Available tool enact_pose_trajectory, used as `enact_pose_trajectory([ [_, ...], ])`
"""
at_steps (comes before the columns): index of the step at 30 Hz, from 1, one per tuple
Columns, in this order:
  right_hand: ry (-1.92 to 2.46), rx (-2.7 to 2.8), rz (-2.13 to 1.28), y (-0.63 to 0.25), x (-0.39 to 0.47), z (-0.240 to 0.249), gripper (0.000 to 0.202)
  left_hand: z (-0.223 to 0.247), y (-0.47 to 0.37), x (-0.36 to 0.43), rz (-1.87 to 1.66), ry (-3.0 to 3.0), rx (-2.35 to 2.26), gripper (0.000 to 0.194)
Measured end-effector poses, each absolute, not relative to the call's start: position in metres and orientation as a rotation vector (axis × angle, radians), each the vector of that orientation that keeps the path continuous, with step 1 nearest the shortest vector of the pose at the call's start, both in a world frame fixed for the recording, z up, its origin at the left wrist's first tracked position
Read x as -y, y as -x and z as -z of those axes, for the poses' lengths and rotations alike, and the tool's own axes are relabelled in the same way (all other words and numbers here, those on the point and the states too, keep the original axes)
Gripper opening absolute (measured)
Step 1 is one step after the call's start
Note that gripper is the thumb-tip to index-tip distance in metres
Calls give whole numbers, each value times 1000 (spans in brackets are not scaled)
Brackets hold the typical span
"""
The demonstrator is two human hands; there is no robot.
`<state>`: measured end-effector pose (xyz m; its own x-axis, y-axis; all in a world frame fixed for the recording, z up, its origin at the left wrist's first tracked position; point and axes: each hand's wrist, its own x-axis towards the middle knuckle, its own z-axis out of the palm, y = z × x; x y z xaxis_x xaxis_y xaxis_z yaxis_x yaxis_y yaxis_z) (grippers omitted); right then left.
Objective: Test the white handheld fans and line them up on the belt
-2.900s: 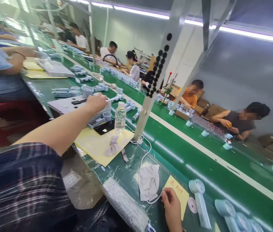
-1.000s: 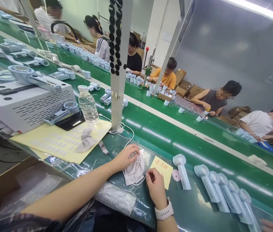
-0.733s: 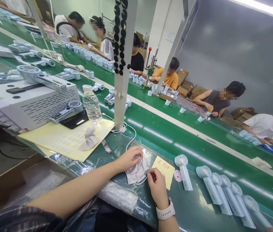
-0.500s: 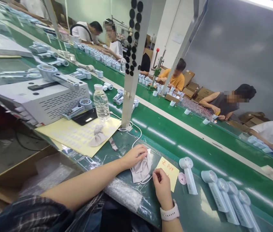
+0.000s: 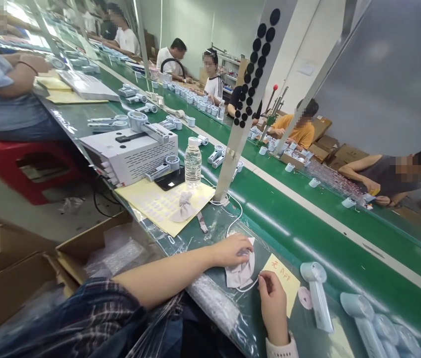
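Note:
My left hand (image 5: 233, 251) lies over a crumpled light-grey cloth (image 5: 239, 276), its fingers bent onto the fabric. What may be under the fingers is hidden. A thin white cable (image 5: 237, 199) comes down past the metal post, runs under this hand and loops around the cloth. My right hand (image 5: 273, 303), with a white watch band on the wrist, has its fingertips pinched on the cable's end at the cloth's right. A yellow paper (image 5: 283, 278) with red handwriting lies partly behind it. Beside the paper is a round pink sticker (image 5: 305, 298) and a light-blue handheld fan (image 5: 318, 298).
More fans (image 5: 367, 318) lie at the lower right. A water bottle (image 5: 193, 166), phone (image 5: 171, 179) and yellow sheet (image 5: 132, 194) are at left, near a grey metal box (image 5: 147, 159). A metal post (image 5: 229, 164) rises beside the green conveyor (image 5: 307, 223). Co-workers sit beyond.
My view has swung left, so the scene sits farther right and a seated co-worker at the left shows. Both hands keep nearly the same place at the cloth and cable.

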<state>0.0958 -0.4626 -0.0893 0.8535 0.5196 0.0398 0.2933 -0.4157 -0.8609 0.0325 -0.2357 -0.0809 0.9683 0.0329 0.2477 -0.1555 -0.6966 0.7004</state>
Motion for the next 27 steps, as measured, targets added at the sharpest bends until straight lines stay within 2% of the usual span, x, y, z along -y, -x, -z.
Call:
enact_pose_trajectory([
  [2,2055,588,-246,-99,460,90,32,85,-34,238,-269,-2360,134,24],
  [10,2263,668,-140,-110,431,82,13,89,-36,241,-301,-2415,125,14],
  [16,2267,668,-97,-102,440,77,14,80,-32,239,-538,-2315,-138,28],
  [22,2407,804,-105,-95,439,69,16,62,-18,217,-753,-2226,-398,33],
  [25,2483,829,-179,-93,436,65,9,60,4,197,-878,-2329,-510,32],
  [27,2506,832,-228,-93,435,63,14,65,22,187,-902,-2481,-581,36],
])
